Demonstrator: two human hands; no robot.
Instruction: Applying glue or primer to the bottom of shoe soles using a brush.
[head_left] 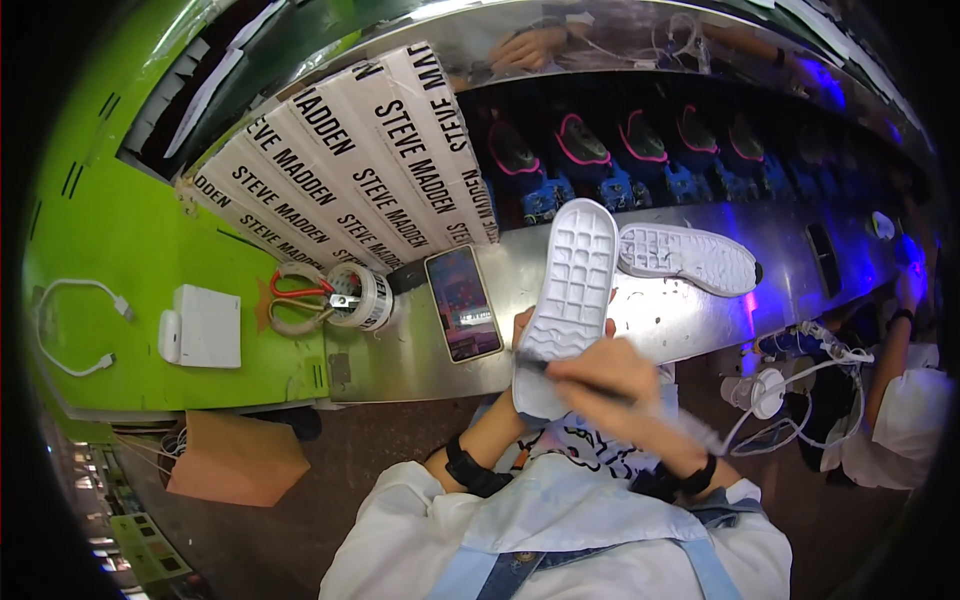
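Note:
A white shoe sole with a grid of hollow squares stands tilted up before me. My left hand grips it from behind; most of that hand is hidden by the sole. Over its lower end, my right hand is closed on a slim brush-like tool. The tool's dark tip lies against or just over the sole's face; motion blurs its handle, so its exact kind is unclear. Another white sole lies on the metal bench to the right, touching or nearly touching the first.
A phone lies left of the sole. Farther left are scissors, tape rolls, a white box and a cable. A printed carton stands behind. Dark pink-edged shoes fill a recess. A co-worker's arm shows at right.

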